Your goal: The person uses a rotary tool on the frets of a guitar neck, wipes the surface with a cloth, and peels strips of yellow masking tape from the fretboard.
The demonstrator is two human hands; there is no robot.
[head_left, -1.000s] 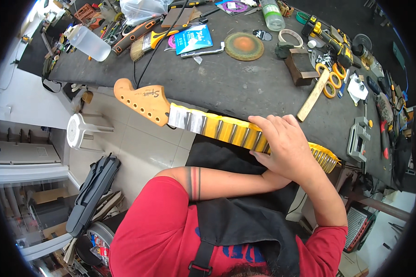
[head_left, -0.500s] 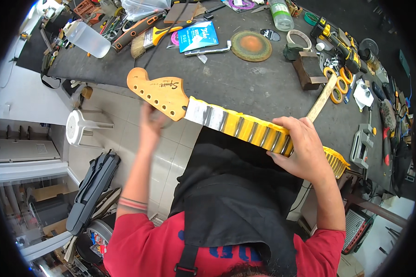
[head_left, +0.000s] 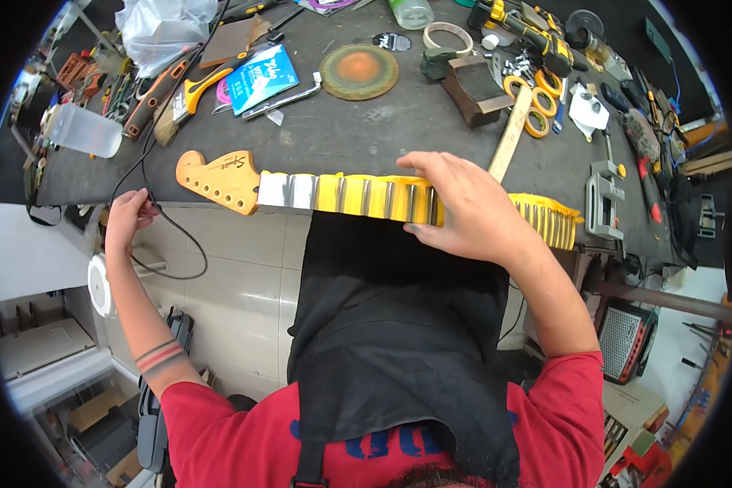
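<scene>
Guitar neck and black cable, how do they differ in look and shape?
The guitar neck is wider and straight; the black cable is thin and curls into a loop. The neck shows tan wood at its headstock and yellow and white covering further along, while the cable is plain black. Both are much longer than wide.

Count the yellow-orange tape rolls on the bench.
4, clustered by the upper end of the wooden stick: upper-left roll, upper-right roll, middle roll just below that, lowest roll. Others could be hidden underneath.
</scene>
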